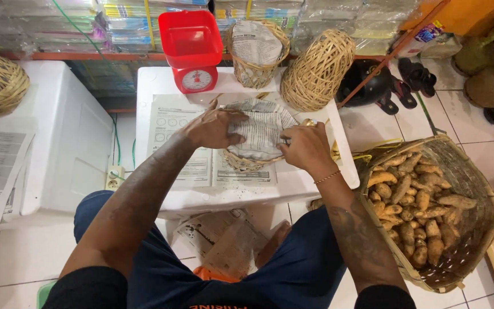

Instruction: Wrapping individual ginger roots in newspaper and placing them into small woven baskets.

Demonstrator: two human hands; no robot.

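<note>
A small woven basket (241,163) sits on a white box top (293,186) in front of me, lined with a sheet of newspaper (264,129). My left hand (215,127) lies flat with spread fingers on the left side of the paper, pressing it into the basket. On the basket's right rim my right hand (307,147) pinches the paper's edge. A thin bracelet circles that wrist.
A red kitchen scale (192,48) stands at the back of the box, with a paper-lined basket (257,54) and an overturned basket (317,70) beside it. A large woven basket (478,226) of orange-brown tubers (415,214) sits on the floor at right. Printed sheets (175,134) lie under the small basket.
</note>
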